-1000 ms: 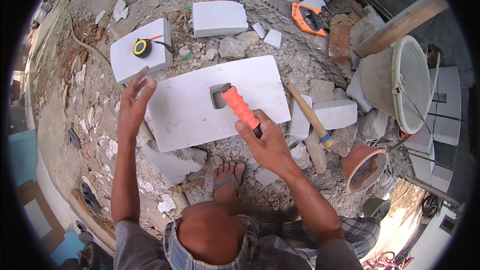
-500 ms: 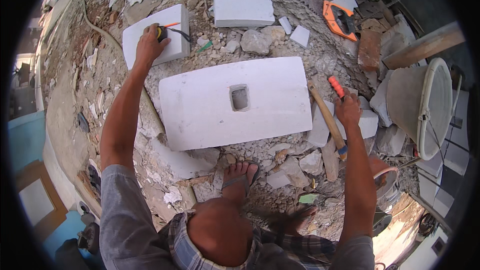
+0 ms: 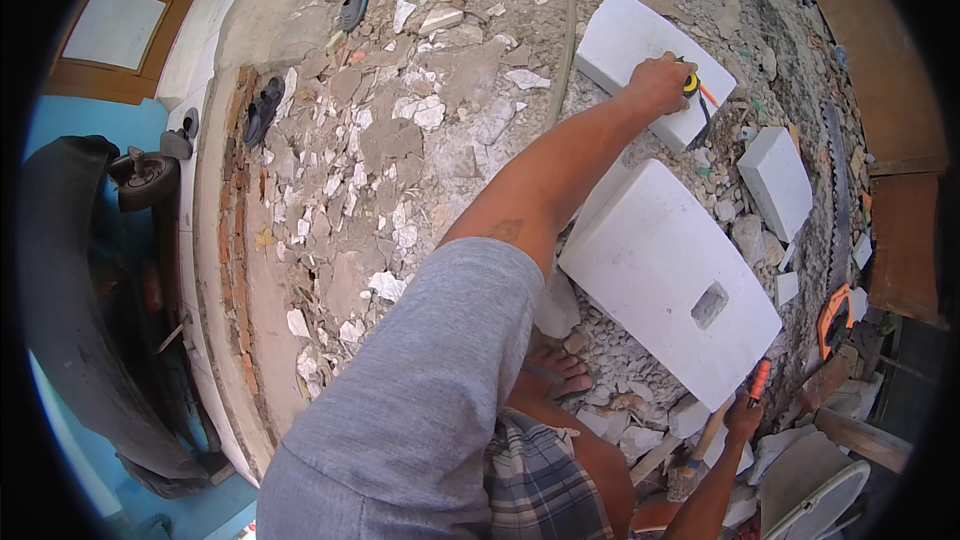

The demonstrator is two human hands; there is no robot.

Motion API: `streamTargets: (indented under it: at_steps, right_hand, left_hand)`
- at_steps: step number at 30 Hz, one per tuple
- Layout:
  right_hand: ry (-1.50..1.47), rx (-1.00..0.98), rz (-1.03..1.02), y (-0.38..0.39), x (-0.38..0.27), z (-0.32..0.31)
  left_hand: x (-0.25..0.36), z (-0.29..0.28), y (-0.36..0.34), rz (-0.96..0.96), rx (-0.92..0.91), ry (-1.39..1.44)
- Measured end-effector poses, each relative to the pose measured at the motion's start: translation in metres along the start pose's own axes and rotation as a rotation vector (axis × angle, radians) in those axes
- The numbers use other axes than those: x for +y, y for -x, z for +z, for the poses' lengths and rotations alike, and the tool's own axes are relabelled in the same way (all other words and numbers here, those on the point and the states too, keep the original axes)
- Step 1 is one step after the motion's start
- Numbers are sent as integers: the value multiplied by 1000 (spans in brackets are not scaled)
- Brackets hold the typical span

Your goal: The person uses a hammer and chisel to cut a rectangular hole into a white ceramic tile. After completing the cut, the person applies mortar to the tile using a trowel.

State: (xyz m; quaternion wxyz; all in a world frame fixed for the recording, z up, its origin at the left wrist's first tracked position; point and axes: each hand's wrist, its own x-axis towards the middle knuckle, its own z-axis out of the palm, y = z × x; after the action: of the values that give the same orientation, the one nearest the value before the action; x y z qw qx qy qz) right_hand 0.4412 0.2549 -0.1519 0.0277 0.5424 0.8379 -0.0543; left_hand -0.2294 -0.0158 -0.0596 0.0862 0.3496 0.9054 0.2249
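My left hand (image 3: 658, 86) is closed around a yellow-and-black tape measure (image 3: 691, 84) on top of a white block (image 3: 632, 35). A thin orange stick (image 3: 709, 97) and a dark strap (image 3: 704, 127) show beside the tape. Low on the right, my right hand (image 3: 744, 419) grips a tool by its ribbed orange handle (image 3: 760, 380); its far end is hidden. Between my hands lies a long white block (image 3: 650, 250) with a square hole (image 3: 710, 306) cut in it. A wooden-handled hammer (image 3: 705, 440) rests close to my right hand.
A smaller white block (image 3: 776, 180) lies to the right, near a handsaw with an orange handle (image 3: 834, 323). A bucket (image 3: 815, 490) stands lower right. Rubble and a hose (image 3: 565, 40) cover the ground. Dark sandals (image 3: 262, 112) and a wheel (image 3: 147, 180) are at left.
My view has swung left, so the blocks now appear turned and farther right. Both hands keep their holds, the left on the tape measure, the right on the orange-handled tool.
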Motion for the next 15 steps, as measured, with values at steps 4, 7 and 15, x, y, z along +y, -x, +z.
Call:
streamTargets:
  at_steps: [4, 7, 15]
  right_hand:
    - [-554, -194, 131, -20, -26, 5]
    - [-536, -329, 130, -27, -52, -1]
    - [-425, -216, 255, 8, -106, -26]
  left_hand:
    - [-1, -1, -4, -19, -6, -8]
    - [-1, -2, -3, -50, 5, 21]
    - [-11, 16, 2, 68, 127, -32]
